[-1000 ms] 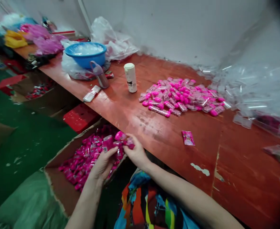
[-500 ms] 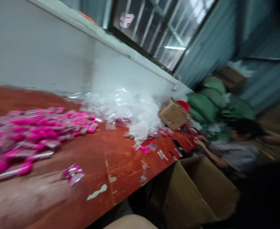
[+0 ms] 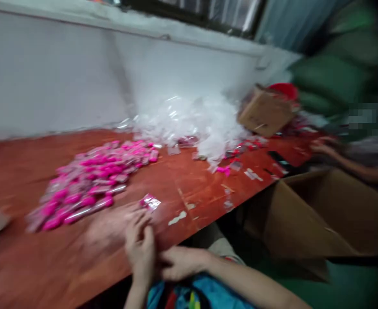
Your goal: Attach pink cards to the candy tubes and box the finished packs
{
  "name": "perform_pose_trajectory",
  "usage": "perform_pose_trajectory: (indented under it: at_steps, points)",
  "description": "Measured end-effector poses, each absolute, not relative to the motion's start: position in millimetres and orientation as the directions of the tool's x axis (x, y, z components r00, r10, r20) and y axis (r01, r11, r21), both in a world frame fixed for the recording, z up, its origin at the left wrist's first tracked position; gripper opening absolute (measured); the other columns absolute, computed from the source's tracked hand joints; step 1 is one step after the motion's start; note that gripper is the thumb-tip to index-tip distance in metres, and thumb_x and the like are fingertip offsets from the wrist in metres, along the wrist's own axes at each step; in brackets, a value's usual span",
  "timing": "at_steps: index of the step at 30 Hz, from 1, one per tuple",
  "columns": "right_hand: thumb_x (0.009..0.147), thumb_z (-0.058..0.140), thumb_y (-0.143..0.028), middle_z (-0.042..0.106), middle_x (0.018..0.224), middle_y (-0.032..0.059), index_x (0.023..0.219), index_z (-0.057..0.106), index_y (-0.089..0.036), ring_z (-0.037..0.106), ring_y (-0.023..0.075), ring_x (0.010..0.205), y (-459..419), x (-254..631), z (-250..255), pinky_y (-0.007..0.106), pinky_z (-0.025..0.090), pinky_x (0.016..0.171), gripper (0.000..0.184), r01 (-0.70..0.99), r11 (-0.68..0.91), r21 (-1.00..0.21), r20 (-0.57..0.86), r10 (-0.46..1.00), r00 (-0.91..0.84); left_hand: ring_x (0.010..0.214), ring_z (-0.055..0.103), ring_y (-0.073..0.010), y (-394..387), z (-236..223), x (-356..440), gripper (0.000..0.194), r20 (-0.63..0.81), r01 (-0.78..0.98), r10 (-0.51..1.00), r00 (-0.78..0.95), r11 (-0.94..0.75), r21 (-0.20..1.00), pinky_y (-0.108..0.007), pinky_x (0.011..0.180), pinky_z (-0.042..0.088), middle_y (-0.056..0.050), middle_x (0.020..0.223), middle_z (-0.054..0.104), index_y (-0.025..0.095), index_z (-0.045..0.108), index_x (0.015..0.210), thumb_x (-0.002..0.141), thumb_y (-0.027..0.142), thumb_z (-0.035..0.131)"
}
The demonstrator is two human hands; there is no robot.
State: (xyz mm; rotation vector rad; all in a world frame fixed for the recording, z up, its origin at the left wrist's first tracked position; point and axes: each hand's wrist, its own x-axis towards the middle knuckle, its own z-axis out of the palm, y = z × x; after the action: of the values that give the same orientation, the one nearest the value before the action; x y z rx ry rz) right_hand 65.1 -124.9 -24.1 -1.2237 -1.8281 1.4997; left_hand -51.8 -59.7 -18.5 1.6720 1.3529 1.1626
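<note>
My left hand point(image 3: 140, 242) is over the red table near its front edge, thumb and fingers loosely curved with a gap between them. Just beyond its fingertips lies a small clear packet with a pink backing point(image 3: 150, 202). My right hand point(image 3: 182, 262) is low at the table edge, above my lap, pointing left toward my left wrist. Its fingers are blurred and partly hidden, so whether they hold anything does not show. To the left, a pile of pink-capped clear plastic pieces point(image 3: 92, 176) covers part of the red table point(image 3: 24, 266).
Clear plastic bags point(image 3: 189, 120) are heaped against the wall. Farther right are a small cardboard box point(image 3: 267, 113), a red basin point(image 3: 283, 90) and a dark phone point(image 3: 280, 161). A large open carton point(image 3: 304, 227) stands by the table edge. A co-worker's hand point(image 3: 325, 146) is at the far right.
The view has swung down and left, so the table things appear farther right. Both my hands have come into view, the left one near the pink-backed packet.
</note>
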Motion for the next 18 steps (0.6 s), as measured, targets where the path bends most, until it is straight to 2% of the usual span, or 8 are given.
perform_pose_trajectory:
  at_steps: [2,4,6,8,10,13,15,18]
  points:
    - [0.087,0.058,-0.018,0.069,0.084,-0.0019,0.112,0.065,-0.022,0.064,0.0133,0.074,-131,72,-26,0.020,0.049,0.062,0.027,0.290,-0.114,-0.950,-0.237,0.870,-0.432,0.118,0.055,-0.0251,-66,-21,-77,0.023,0.315,0.443,0.949,-0.003,-0.281,0.851,-0.044,0.106,0.039,-0.007,0.115,0.066,0.024,0.068,0.090,0.089,0.027,0.045]
    - [0.090,0.051,-0.022,0.068,0.076,-0.0017,0.120,0.061,-0.023,0.063,0.0111,0.061,-129,91,-22,0.019,0.047,0.055,0.032,0.188,-0.292,-0.938,-0.346,0.824,-0.448,0.110,0.058,-0.0251,-69,-26,-86,0.023,0.354,0.518,0.935,-0.008,-0.299,0.801,-0.045,0.102,0.042,-0.007,0.103,0.069,0.024,0.067,0.083,0.088,0.024,0.045]
    - [0.093,0.048,-0.027,0.067,0.075,-0.0011,0.121,0.060,-0.022,0.060,0.0094,0.054,-118,107,-13,0.019,0.045,0.051,0.030,0.128,-0.341,-0.931,-0.362,0.826,-0.433,0.105,0.060,-0.0257,-68,-29,-86,0.023,0.352,0.589,0.936,-0.021,-0.273,0.761,-0.045,0.098,0.045,-0.007,0.098,0.070,0.024,0.068,0.084,0.088,0.023,0.045]
    - [0.094,0.047,-0.030,0.066,0.076,-0.0006,0.118,0.061,-0.022,0.059,0.0092,0.053,-99,115,-5,0.020,0.045,0.052,0.029,0.142,-0.259,-0.955,-0.293,0.890,-0.350,0.108,0.059,-0.0268,-60,-31,-81,0.026,0.374,0.649,0.927,-0.015,-0.276,0.709,-0.046,0.098,0.045,-0.009,0.104,0.070,0.023,0.070,0.093,0.088,0.022,0.045]
    - [0.095,0.047,-0.030,0.066,0.079,-0.0001,0.116,0.062,-0.022,0.061,0.0106,0.058,-74,114,0,0.022,0.048,0.057,0.028,0.225,-0.122,-0.967,-0.179,0.951,-0.254,0.119,0.055,-0.0286,-46,-32,-73,0.032,0.409,0.713,0.911,0.051,-0.320,0.624,-0.048,0.101,0.042,-0.011,0.121,0.067,0.021,0.069,0.108,0.089,0.021,0.044]
    - [0.095,0.046,-0.027,0.069,0.087,0.0018,0.114,0.065,-0.023,0.066,0.0147,0.071,-33,109,5,0.027,0.053,0.068,0.027,0.348,0.079,-0.934,-0.006,0.971,-0.237,0.132,0.045,-0.0334,-20,-36,-58,0.042,0.406,0.829,0.894,0.191,-0.369,0.420,-0.052,0.103,0.040,-0.015,0.140,0.055,0.017,0.061,0.127,0.089,0.019,0.043]
    - [0.094,0.045,-0.023,0.072,0.095,0.0034,0.112,0.067,-0.024,0.068,0.0179,0.084,-10,109,6,0.030,0.053,0.079,0.028,0.390,0.209,-0.897,0.096,0.953,-0.289,0.128,0.048,-0.0349,-4,-41,-52,0.044,0.375,0.878,0.884,0.278,-0.392,0.274,-0.052,0.100,0.042,-0.014,0.139,0.056,0.018,0.062,0.128,0.088,0.016,0.044]
    - [0.093,0.046,-0.020,0.072,0.104,0.0059,0.110,0.068,-0.024,0.067,0.0214,0.098,12,115,6,0.034,0.051,0.089,0.028,0.464,0.348,-0.814,0.199,0.919,-0.340,0.118,0.058,-0.0325,4,-49,-56,0.042,0.379,0.902,0.856,0.351,-0.418,0.110,-0.048,0.094,0.048,-0.010,0.133,0.062,0.023,0.067,0.123,0.087,0.015,0.045]
